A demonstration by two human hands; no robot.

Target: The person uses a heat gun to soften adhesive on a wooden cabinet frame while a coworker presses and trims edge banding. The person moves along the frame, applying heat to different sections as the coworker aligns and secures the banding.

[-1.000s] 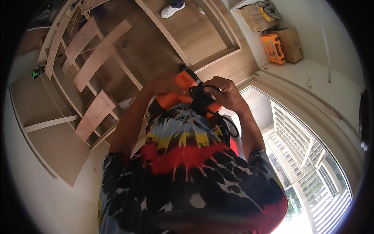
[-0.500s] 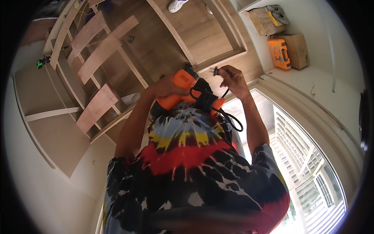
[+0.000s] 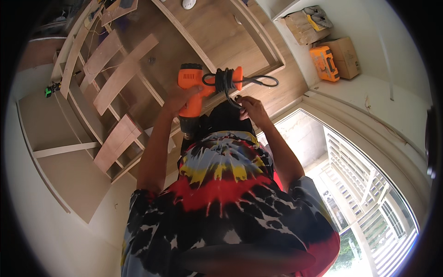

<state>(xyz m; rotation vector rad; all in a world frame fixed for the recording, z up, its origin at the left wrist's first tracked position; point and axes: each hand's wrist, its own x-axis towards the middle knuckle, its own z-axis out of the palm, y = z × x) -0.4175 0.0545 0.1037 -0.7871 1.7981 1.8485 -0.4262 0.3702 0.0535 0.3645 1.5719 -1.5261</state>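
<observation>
Nearest the camera is the tie-dyed T-shirt (image 3: 221, 203), with the dark trousers (image 3: 228, 117) beyond its hem. The heat gun (image 3: 193, 106) is held out in front of the waist, its orange body roughly upright in the view, black nozzle toward the wearer and handle pointing right. The left hand (image 3: 177, 101) has its grip clamped round the body, near where the handle joins. The right hand (image 3: 254, 112), just below the handle, has its grip together on the black power cord (image 3: 224, 81), near what looks like the plug end; the fingers partly hide it.

As for how far things stand, the cord is mostly bundled: several close turns sit around the handle and have not been undone. Only a loop past the handle's end and the stretch running to the right hand hang free. The nozzle touches nothing that I can make out.

Farther off, a wooden frame (image 3: 183, 34) lies beyond the heat gun, with curved plywood strips (image 3: 117, 141) across it at left. Along the right wall are an orange tool case (image 3: 321, 63) and a cardboard box (image 3: 346, 57); a white shoe (image 3: 188, 4) shows at the top edge.
</observation>
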